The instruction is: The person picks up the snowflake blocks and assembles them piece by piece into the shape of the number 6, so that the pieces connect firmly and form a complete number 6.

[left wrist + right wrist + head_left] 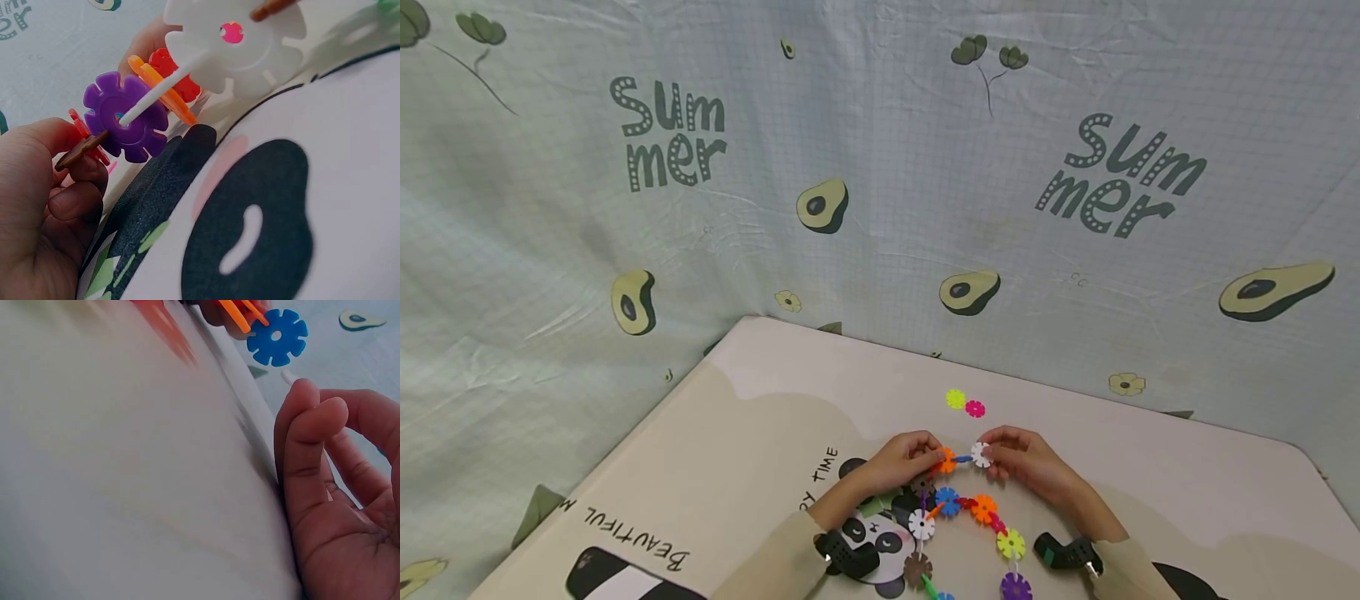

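Note:
My left hand (906,460) grips the upper part of a chain of slotted, flower-shaped plastic discs, its fingertips at an orange disc (947,460). In the left wrist view a brown disc (81,151) and a purple disc (134,119) sit at those fingers, with a large white disc (262,56) closer to the camera. My right hand (1030,462) pinches a white disc (981,454) between thumb and finger. Between the hands, a blue disc (277,337) faces the right wrist camera; from above it shows edge-on, bridging the orange and white discs.
The chain curves toward me through another orange disc (984,509), a yellow-green disc (1011,544) and a purple one (1017,587). Beyond the hands lie a loose yellow disc (956,399) and pink disc (975,408). The panda-print table (760,467) meets a hanging avocado-print cloth (880,250).

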